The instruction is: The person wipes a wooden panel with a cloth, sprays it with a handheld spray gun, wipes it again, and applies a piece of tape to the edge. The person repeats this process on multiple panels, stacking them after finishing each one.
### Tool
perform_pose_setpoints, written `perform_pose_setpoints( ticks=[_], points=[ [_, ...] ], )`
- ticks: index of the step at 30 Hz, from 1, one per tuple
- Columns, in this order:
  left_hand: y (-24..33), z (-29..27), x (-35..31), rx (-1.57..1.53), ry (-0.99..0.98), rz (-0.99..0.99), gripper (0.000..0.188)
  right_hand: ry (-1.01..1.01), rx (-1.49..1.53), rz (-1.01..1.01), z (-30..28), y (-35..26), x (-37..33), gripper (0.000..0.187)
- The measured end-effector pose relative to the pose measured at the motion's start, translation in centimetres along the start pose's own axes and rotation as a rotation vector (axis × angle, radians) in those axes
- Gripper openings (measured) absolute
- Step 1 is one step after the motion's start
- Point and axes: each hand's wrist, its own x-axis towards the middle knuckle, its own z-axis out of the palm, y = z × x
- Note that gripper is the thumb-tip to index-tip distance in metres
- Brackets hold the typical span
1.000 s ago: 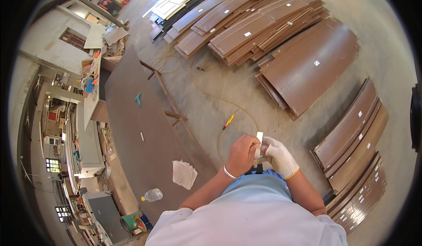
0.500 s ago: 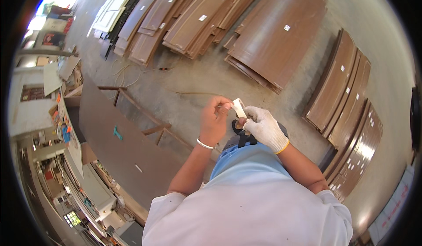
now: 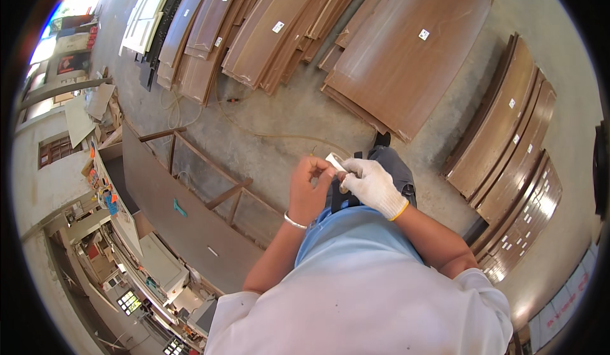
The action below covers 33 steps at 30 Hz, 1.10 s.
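Bare left hand (image 3: 307, 191), thumb and fingertips drawn together, meets a narrow, white, paper-like strip (image 3: 335, 160) at its one o'clock; grip undetermined. White-knit-gloved right hand (image 3: 373, 187), equally near, pinches it, long axis ten-to-four o'clock.

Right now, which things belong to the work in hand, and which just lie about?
Apparently in use:
- white strip, between the hands
- bare left hand
- gloved right hand

Apparently lying about:
- teal tool, on the brown board
- small pale piece, same board
- thin hose, on the floor
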Motion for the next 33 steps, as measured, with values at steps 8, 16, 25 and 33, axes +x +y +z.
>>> perform_pose_setpoints(
  ticks=[8, 16, 25, 33],
  points=[
    [-0.4, 1.5, 7.1, 0.123, 0.007, -0.141, 0.017, -0.111, 0.154, 0.224, -2.8, 1.0, 6.8, 0.028],
    [-5.6, -0.4, 18.1, 0.029, -0.136, -0.15, 0.014, 0.101, 0.777, 0.361, -1.1, 2.6, 15.9, 0.021],
    [-16.5, -7.8, 35.4, -0.161, -0.132, -0.275, 0.021, 0.587, 1.476, 0.713, 8.5, 9.8, 28.8, 0.024],
    [-35.9, -6.6, 50.9, 0.463, -0.583, -0.316, 0.043, 0.658, 1.431, 0.679, 14.0, 18.2, 30.9, 0.019]
  ],
)
